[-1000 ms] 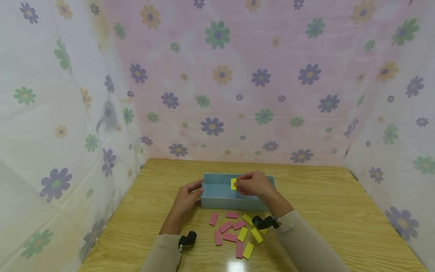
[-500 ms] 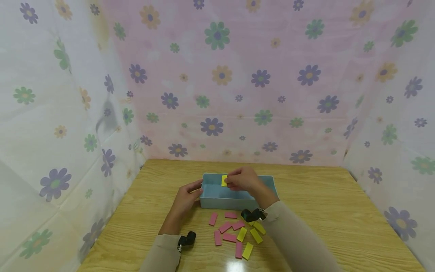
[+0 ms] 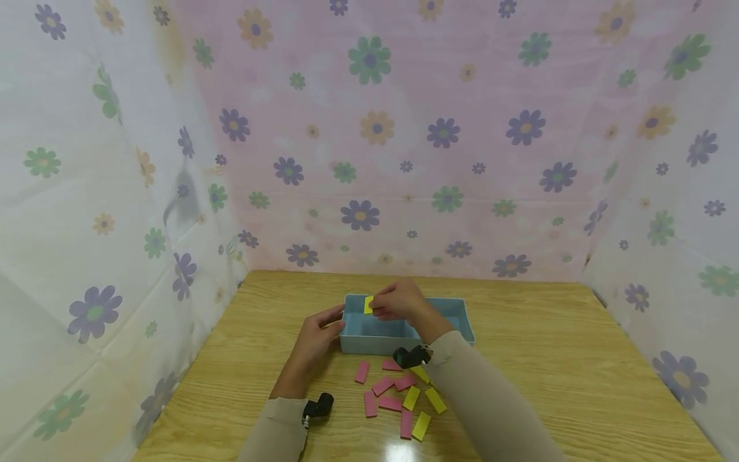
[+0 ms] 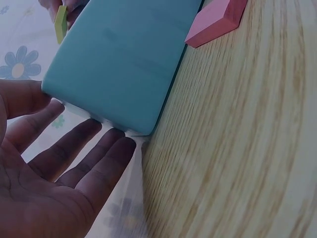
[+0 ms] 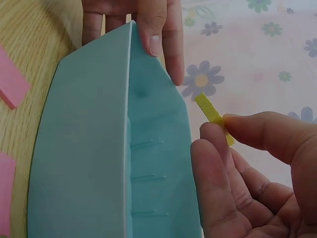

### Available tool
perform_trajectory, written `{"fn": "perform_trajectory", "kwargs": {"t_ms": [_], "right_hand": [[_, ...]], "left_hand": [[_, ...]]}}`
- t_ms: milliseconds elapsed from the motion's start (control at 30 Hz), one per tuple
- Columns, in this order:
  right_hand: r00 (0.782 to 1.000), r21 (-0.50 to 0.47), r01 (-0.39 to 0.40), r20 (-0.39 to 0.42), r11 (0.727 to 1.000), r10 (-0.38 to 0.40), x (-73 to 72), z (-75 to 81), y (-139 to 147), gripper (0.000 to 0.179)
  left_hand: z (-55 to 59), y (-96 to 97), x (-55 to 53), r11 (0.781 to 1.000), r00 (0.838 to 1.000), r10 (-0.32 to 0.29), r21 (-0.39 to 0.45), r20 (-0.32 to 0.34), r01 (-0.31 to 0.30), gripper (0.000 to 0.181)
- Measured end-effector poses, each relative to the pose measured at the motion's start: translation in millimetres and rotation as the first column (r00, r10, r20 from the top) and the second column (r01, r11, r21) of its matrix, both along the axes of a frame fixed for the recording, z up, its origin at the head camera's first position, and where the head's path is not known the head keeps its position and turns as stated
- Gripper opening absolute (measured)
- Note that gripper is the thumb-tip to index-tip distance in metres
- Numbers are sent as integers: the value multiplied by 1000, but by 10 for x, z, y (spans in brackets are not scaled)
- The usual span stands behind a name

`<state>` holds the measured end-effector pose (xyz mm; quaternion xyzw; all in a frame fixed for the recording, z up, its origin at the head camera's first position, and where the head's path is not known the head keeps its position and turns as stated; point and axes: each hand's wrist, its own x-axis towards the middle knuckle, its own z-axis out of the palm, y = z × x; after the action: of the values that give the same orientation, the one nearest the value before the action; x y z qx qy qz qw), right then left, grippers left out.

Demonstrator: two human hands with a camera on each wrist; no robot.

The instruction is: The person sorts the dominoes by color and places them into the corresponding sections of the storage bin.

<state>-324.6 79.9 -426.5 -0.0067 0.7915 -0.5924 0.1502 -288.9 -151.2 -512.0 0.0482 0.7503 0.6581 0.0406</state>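
over the blue box (image 3: 369,345), towards its left end, we have one yellow block (image 3: 367,305) pinched between the thumb and fingers of our right hand (image 3: 399,300); its free end points to the box's left end, long axis roughly along the box's length, slightly tilted. our left hand (image 3: 315,333), fingers straight, touches that end. the block looks slim and flat-sided

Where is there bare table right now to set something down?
Bare table lies right of the box and right sleeve, out to the flowered cloth, and also left of the left hand. It's crowded in front of the box, where pink blocks and yellow blocks lie scattered.
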Motion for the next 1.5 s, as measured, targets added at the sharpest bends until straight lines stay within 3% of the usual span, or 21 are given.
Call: {"fn": "perform_trajectory", "kwargs": {"t_ms": [367,800,1133,1500], "right_hand": [[998,0,25,54,1000,-25,-54,-34,-112,22],[998,38,33,61,999,-35,-101,-209,-194,11],[997,56,39,59,998,-42,-138,-253,-281,12],[999,84,28,44,996,-32,-78,-247,-351,9]], "left_hand": [[0,27,-8,1000,1000,16,-14,-16,-16,44],[-6,32,-8,1000,1000,0,17,-26,0,44],[-18,29,-16,999,999,-1,45,-47,4,44],[-46,19,-42,999,998,7,45,-54,-5,44]]}}
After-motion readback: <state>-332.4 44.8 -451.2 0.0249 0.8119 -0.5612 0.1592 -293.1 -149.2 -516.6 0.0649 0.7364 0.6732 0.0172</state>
